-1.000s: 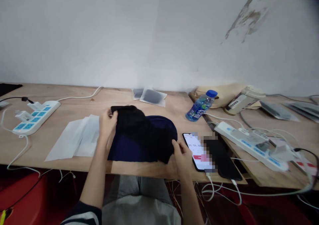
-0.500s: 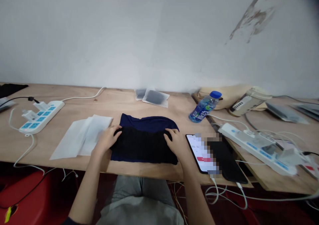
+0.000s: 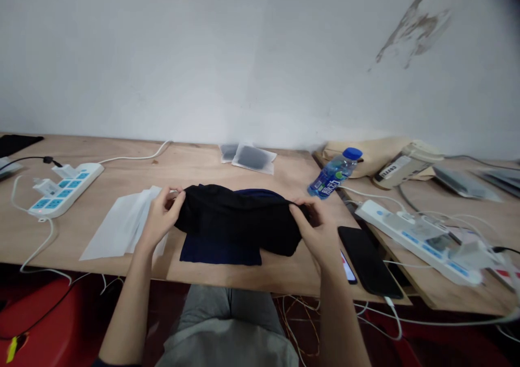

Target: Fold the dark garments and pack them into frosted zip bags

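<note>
A folded black cloth (image 3: 239, 218) is stretched between my two hands, its far edge raised over a dark blue cloth (image 3: 221, 252). My left hand (image 3: 163, 215) pinches the black cloth's left corner between thumb and fingers. At the opposite corner my right hand (image 3: 317, 226) grips the same cloth, fingers curled behind it and thumb in front. The blue cloth lies on the wooden table (image 3: 195, 166), showing at the near side and along a strip behind the black one. Most of its middle is covered.
White sheets (image 3: 122, 223) lie left, beside a power strip (image 3: 67, 191). Two packets (image 3: 254, 157) rest near the wall. To the right are a blue-capped bottle (image 3: 335, 173), a cup (image 3: 406, 165), a black phone (image 3: 368, 261), a partly hidden lit phone (image 3: 348, 269), and another power strip (image 3: 420, 242) with cables.
Both hands have taken hold of the black cloth, lifted its far edge and spread outward. More blue cloth shows at the near side. My right forearm now covers most of the lit phone.
</note>
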A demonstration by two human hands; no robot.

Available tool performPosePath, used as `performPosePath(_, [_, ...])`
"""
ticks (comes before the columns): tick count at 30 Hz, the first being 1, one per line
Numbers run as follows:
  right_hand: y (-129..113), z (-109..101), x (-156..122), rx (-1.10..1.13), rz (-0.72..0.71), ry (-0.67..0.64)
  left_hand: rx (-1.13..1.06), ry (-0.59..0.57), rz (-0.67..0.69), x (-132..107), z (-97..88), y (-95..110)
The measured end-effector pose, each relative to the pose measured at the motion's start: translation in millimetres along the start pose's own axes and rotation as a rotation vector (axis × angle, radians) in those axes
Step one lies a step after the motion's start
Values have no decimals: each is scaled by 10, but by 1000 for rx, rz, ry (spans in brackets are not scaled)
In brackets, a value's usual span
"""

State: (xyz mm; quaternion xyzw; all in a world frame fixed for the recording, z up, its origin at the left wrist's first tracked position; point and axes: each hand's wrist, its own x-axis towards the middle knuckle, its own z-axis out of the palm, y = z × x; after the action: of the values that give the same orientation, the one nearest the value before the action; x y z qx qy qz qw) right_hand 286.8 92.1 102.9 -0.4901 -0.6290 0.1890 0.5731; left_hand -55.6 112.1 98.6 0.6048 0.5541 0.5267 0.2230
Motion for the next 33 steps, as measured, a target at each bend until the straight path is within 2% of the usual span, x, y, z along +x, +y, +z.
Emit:
performPosePath(5, [-456, -226, 54, -20, -114, 128, -130, 136, -54, -163, -197, 427])
performPosePath(7, [-507, -274, 147, -7, -125, 199, -170, 171, -72, -139, -250, 538])
performPosePath(9, [-451, -280, 299, 16, -104, 240, -177, 168, -79, -42, -258, 581])
performPosePath(11, [-285, -240, 486, 35, -49, 207, -150, 104, -90, 110, -202, 527])
performPosePath(14, [124, -97, 740, -27, 53, 39, -78, -59, -120, 371, 9, 250])
performPosePath(16, [425, 29, 832, -157, 102, -44, 52, -114, -123, 509, 207, -8])
performPosePath(18, [667, 148, 833, -368, 177, -100, 209, -108, -113, 573, 406, -237])
performPosePath(21, [813, 272, 652, -584, 186, -136, 272, -91, -74, 485, 635, -420])
performPosePath(23, [772, 325, 426, -715, 63, -148, 334, -125, 31, 312, 731, -450])
performPosePath(25, [689, 377, 149, -753, -51, -178, 459, -223, 194, 86, 799, -463])
performPosePath(27, [634, 436, -135, -772, -117, -254, 597, -324, 292, -142, 855, -499])
performPosePath(30, [672, 514, -472, -862, -100, -291, 739, -356, 273, -394, 924, -592])
performPosePath(33, [749, 530, -613, -922, -57, -308, 796, -311, 255, -491, 967, -661])
